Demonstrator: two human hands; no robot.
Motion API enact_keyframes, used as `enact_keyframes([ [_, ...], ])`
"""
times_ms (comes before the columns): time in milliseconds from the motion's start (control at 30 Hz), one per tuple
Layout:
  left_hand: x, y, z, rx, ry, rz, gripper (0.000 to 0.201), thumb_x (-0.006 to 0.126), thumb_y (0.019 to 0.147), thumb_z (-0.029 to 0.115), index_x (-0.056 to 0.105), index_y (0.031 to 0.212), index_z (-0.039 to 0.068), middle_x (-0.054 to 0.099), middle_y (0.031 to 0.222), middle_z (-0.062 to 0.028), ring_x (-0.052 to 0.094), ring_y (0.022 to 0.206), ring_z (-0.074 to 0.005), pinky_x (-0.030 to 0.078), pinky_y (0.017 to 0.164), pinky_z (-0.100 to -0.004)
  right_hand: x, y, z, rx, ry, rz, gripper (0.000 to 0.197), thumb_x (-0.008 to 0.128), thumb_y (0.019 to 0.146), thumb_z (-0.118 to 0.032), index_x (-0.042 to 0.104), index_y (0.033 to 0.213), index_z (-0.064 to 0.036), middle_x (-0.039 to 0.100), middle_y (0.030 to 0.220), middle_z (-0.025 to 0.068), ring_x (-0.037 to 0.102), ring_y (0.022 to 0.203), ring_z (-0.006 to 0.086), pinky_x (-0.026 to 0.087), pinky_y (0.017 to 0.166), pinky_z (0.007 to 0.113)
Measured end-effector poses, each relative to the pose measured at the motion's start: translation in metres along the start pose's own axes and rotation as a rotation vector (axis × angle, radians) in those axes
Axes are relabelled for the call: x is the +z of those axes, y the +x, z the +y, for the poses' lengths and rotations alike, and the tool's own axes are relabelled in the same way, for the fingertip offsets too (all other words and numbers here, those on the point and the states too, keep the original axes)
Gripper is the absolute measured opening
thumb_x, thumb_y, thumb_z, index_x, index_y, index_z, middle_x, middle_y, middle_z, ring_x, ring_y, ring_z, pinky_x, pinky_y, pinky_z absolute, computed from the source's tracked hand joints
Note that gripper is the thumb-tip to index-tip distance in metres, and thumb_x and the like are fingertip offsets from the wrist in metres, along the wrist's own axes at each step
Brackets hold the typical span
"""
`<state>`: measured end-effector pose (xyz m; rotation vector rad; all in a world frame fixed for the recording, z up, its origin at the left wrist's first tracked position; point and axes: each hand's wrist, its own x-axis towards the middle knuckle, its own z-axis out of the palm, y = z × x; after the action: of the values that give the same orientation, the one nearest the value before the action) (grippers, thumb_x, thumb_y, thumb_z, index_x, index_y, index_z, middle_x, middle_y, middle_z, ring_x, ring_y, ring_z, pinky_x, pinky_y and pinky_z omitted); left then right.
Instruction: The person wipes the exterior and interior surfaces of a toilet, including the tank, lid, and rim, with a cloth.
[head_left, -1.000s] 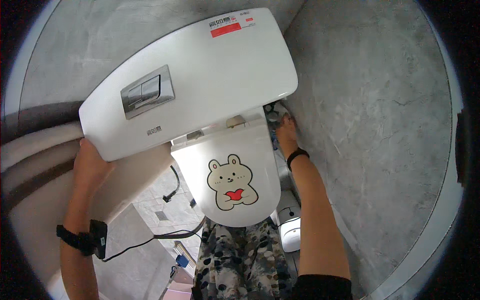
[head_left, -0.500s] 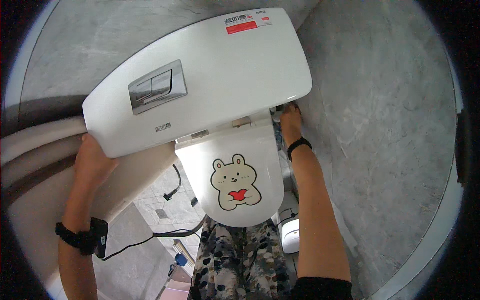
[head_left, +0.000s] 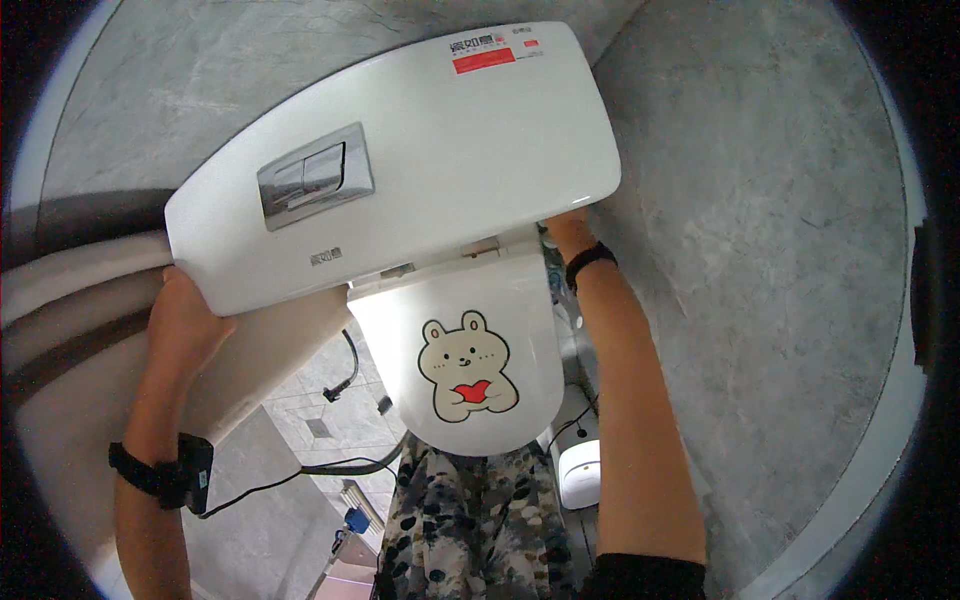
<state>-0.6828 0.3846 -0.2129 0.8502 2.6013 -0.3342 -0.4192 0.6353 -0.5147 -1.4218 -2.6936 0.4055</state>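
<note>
A white toilet tank lid (head_left: 480, 150) with a chrome dual flush button (head_left: 315, 178) spans the upper middle, slanting up to the right. At its near left corner my left hand (head_left: 187, 318) is closed round the edge, its fingers partly hidden under it. My right hand (head_left: 570, 232) reaches beneath the lid's right end, next to the wall; its fingers are out of sight. Below the tank, the closed white toilet seat cover (head_left: 530, 350) bears a cartoon bear sticker (head_left: 468, 370) holding a red heart.
Grey walls (head_left: 770, 220) stand close on the right and behind. Pale curved tubing (head_left: 80, 275) runs at the left. A black cable (head_left: 345, 467) trails from my left wrist. A white rounded bin-like object (head_left: 580, 474) stands on the floor to the right of my patterned trousers (head_left: 480, 520).
My right hand has gone further in under the lid's right end, so its fingers no longer show. My left hand has kept its place at the corner.
</note>
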Motion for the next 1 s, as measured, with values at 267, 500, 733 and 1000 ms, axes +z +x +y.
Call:
enact_keyframes([
  [267,-0.005,-0.006,0.013,0.081,0.001,-0.017,0.053,0.071,0.055,0.008,0.045,0.100,-0.005,0.051,0.097,-0.0199,0.051,0.091,-0.0345,0.043,0.078,-0.0371,0.022,-0.015,0.037,-0.158,-0.416,-0.032,0.031,0.044,0.081,-0.019,0.050,0.107,-0.0027,0.048,0.112,0.0125,0.045,0.103,0.0263,0.036,0.087,0.036],
  [500,-0.010,-0.007,0.008,-0.098,-0.038,-0.070,0.058,0.071,0.056,0.012,0.041,0.101,-0.007,0.050,0.098,-0.0231,0.051,0.093,-0.0352,0.043,0.079,-0.0360,-0.054,-0.068,-0.015,0.053,-0.373,-0.329,0.027,0.048,0.075,-0.012,0.053,0.099,-0.0011,0.055,0.094,0.0140,0.050,0.086,0.0285,0.037,0.081,0.037],
  [733,-0.007,-0.005,0.004,-0.037,0.027,-0.012,0.048,0.062,0.061,0.014,0.042,0.097,-0.011,0.056,0.088,-0.0247,0.055,0.086,-0.0357,0.045,0.074,-0.0373,-0.006,-0.091,-0.067,-0.036,0.252,0.142,0.018,0.052,0.069,-0.003,0.053,0.086,-0.0026,0.053,0.080,0.0167,0.049,0.077,0.0308,0.038,0.069,0.042],
  [1000,0.009,0.003,-0.011,-0.074,0.094,-0.043,0.053,0.060,0.061,0.009,0.036,0.103,-0.013,0.056,0.091,-0.0253,0.056,0.087,-0.0343,0.045,0.075,-0.0361,0.036,-0.106,-0.208,-0.212,0.134,-0.304,0.028,0.054,0.071,-0.016,0.053,0.096,-0.0014,0.052,0.093,0.0152,0.049,0.090,0.0297,0.036,0.080,0.045],
])
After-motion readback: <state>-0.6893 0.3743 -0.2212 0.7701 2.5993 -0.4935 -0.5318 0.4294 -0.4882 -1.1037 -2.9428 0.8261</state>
